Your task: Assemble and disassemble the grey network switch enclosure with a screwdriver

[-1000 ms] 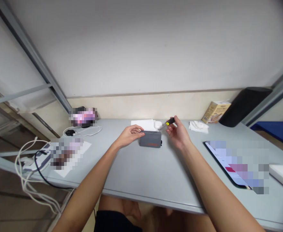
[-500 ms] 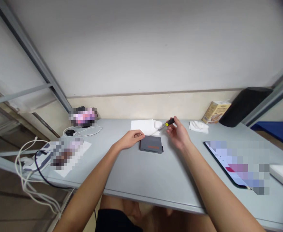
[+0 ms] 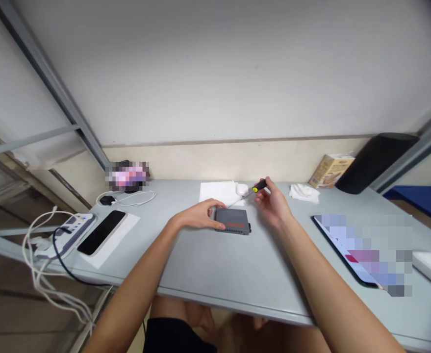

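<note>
A flat dark grey box [image 3: 233, 220] with a reddish label lies on the table in front of me. My left hand [image 3: 205, 214] grips its left side, thumb at the front edge and fingers at the back corner. My right hand [image 3: 272, 201], to the right of the box and behind it, holds a screwdriver [image 3: 260, 185] by its black and yellow handle. The thin shaft slants down leftward to the back left part of the box, near my left fingertips; whether its tip touches anything is too small to tell.
Behind the box are white paper [image 3: 215, 192] and a small white case [image 3: 242, 189]. A tablet [image 3: 355, 250], tissue [image 3: 304, 192], carton [image 3: 332, 170] and black cylinder [image 3: 377, 163] stand or lie right. Left are a phone [image 3: 102, 232], power strip [image 3: 66, 235] and cables.
My left thumb has moved down to the front edge of the box, and the hand now spans its left side. The right hand with the screwdriver has hardly moved.
</note>
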